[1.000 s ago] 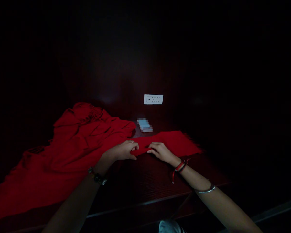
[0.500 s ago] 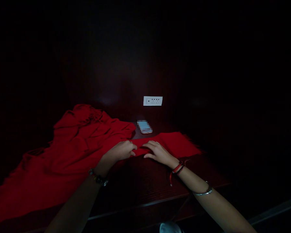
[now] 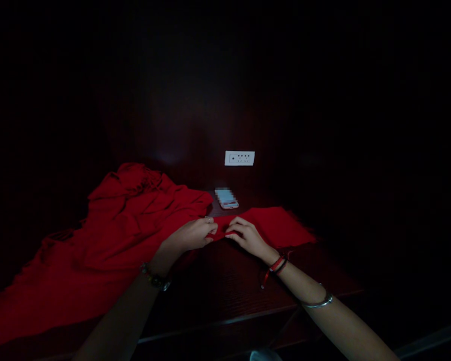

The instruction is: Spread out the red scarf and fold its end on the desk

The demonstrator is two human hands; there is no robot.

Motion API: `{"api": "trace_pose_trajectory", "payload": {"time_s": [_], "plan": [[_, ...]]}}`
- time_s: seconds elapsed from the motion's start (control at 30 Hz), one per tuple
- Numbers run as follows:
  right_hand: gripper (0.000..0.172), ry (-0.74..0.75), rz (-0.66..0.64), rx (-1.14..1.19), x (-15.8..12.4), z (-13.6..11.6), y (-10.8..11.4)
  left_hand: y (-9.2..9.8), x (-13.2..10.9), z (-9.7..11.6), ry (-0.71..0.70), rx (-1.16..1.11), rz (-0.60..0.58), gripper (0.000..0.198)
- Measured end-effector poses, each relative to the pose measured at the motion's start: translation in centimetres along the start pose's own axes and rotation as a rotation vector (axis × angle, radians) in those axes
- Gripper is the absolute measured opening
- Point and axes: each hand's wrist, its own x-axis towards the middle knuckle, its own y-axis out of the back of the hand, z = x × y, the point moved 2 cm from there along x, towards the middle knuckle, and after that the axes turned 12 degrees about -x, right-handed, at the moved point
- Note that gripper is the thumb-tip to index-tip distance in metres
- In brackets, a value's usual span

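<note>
A red fringed scarf point(image 3: 108, 250) lies across the dark wooden surface. Its left part is a wide, rumpled heap, while a narrower strip runs to the right and ends in fringe. My left hand point(image 3: 195, 233) is closed on the near edge of that strip, fingers curled under, with a ring on one finger. Just to its right, my right hand point(image 3: 248, 236) pinches the same edge between thumb and fingers. A small gap of red cloth shows between the two hands.
Behind the hands lies a phone point(image 3: 227, 198), its screen blurred out. A white power socket point(image 3: 239, 158) is set in the dark back wall. The wooden surface point(image 3: 225, 291) ends in a front edge close to me. Deep shadow covers both sides.
My right hand's fingers have closed from a looser, spread pose onto the scarf's edge. My left hand has curled tighter on the cloth. The whole view has shifted slightly.
</note>
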Motion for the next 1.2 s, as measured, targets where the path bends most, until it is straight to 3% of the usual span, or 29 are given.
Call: {"api": "trace_pose_trajectory", "payload": {"time_s": [0.37,0.57,0.7,0.87,1.2], "plan": [[0.012,0.074,0.026,-0.115,-0.45,0.13,0.04,-0.06,0.32,-0.08,-0.054,-0.121,0.056,0.009],[0.013,0.053,-0.008,-0.140,-0.37,0.47,-0.16,0.39,0.22,-0.12,-0.020,-0.095,0.041,0.003],[0.020,0.017,-0.036,-0.197,-0.31,0.59,-0.21,0.74,-0.02,-0.26,0.034,-0.077,0.034,0.010],[0.018,-0.021,-0.034,-0.107,-0.24,0.53,-0.10,0.51,-0.09,-0.48,0.065,-0.041,0.012,0.018],[0.009,-0.092,0.005,0.019,-0.21,0.80,0.03,0.16,0.28,-0.80,0.003,-0.145,0.041,0.005]]}}
